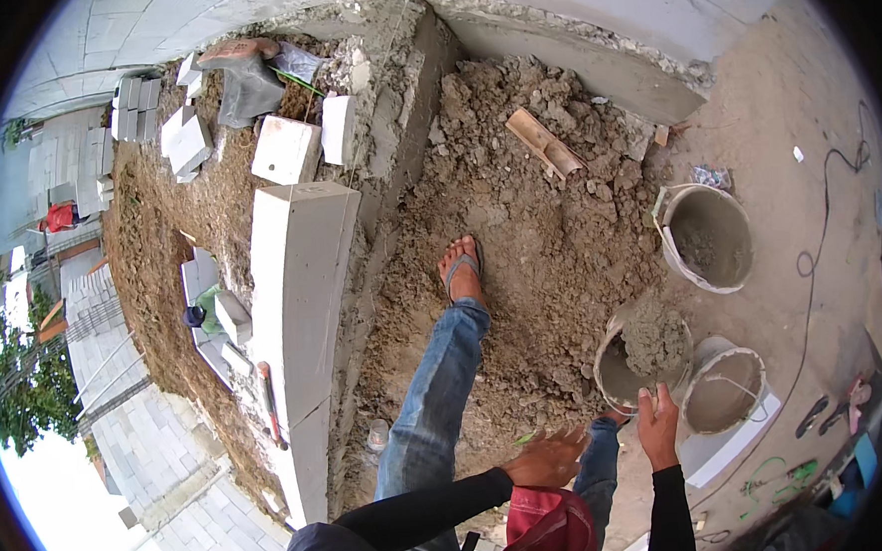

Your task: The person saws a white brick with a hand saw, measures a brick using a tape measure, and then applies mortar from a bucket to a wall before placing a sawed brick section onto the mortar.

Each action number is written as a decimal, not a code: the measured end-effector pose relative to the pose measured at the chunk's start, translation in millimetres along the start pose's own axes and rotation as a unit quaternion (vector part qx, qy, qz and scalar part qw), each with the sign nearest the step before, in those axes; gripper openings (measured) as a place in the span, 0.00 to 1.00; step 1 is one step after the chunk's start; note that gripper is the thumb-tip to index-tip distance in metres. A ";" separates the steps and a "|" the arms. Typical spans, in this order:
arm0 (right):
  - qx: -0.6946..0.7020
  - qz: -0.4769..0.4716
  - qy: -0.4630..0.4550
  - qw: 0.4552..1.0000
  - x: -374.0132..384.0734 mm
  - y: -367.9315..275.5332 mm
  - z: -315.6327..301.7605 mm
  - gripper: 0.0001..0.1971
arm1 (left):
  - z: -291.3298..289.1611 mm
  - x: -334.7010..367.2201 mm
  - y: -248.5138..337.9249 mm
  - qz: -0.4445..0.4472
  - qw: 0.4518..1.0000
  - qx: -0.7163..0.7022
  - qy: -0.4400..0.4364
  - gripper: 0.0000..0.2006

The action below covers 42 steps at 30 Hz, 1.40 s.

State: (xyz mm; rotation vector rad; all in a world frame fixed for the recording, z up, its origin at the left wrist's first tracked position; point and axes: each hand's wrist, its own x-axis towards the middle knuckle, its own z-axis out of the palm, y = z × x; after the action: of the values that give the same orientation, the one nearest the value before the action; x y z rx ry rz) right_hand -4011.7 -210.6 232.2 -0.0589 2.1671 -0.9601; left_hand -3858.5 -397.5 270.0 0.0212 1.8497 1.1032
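Note:
My right hand point(658, 429) is closed, apparently round the handle of a trowel. A lump of wet grey mortar point(654, 336) covers the blade and hides most of its shape. It is over the mouth of a bucket point(613, 378) whose inside is coated with mortar. To the left, my left hand point(547, 457) is held above my knee, fingers stretched out and holding nothing. Close by stand a bucket with some mortar in it point(667, 249) and a third bucket point(756, 384) with a wire handle.
A curved brown piece point(544, 143) lies on loose soil point(518, 222). White blocks form a low wall point(311, 272) at left, with a red-handled tool point(269, 404) beside it. More blocks point(188, 139) lie beyond. A dark cable point(810, 266) crosses the floor at right.

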 end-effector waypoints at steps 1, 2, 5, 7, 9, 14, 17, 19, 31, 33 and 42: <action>-0.024 0.053 -0.039 0.998 11.1 -47.6 6.1 0.19 | -6.5 1.3 -5.7 -0.018 0.999 0.008 -0.028 0.31; -0.067 -0.017 -0.009 0.998 20.9 -59.0 21.6 0.22 | -4.7 8.5 -14.8 -0.036 0.999 0.008 0.007 0.31; -0.049 -0.031 -0.027 0.998 60.6 -120.2 66.2 0.29 | -23.6 21.4 -17.1 -0.065 0.995 0.002 0.076 0.32; -0.016 -0.036 -0.037 0.999 93.0 -153.9 107.6 0.31 | -41.1 22.9 -17.8 -0.045 0.994 -0.048 0.090 0.31; 0.057 0.017 -0.101 0.993 117.1 -224.0 148.9 0.34 | -76.6 15.6 -18.8 -0.035 0.995 -0.072 0.066 0.29; 0.184 -0.043 -0.137 0.972 175.7 -349.3 278.8 0.31 | -117.8 12.8 -53.7 -0.011 0.989 -0.105 0.103 0.31; 0.238 -0.014 -0.161 0.958 220.1 -406.1 318.1 0.30 | -153.2 8.5 -55.3 0.017 0.990 -0.110 0.085 0.31; 0.300 0.018 -0.190 0.935 244.5 -434.8 344.3 0.24 | -164.8 7.5 -58.0 0.023 0.991 -0.110 0.079 0.31; 0.731 0.114 -0.352 0.573 290.8 -436.9 360.5 0.16 | -189.3 2.2 -61.5 0.013 0.988 -0.136 0.078 0.32; 0.711 0.132 -0.366 0.585 271.4 -431.7 358.2 0.16 | -192.9 0.7 -60.6 0.008 0.987 -0.140 0.083 0.33; 0.017 -0.098 -0.279 0.955 227.4 -415.7 249.5 0.19 | -205.7 -4.9 -48.8 0.000 0.977 -0.162 0.142 0.33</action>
State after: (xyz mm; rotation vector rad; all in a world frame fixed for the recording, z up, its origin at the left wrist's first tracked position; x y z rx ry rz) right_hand -4112.5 -736.1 254.1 -0.4800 1.6390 -0.9518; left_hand -3984.6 -567.2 269.3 -0.3410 1.8911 1.4566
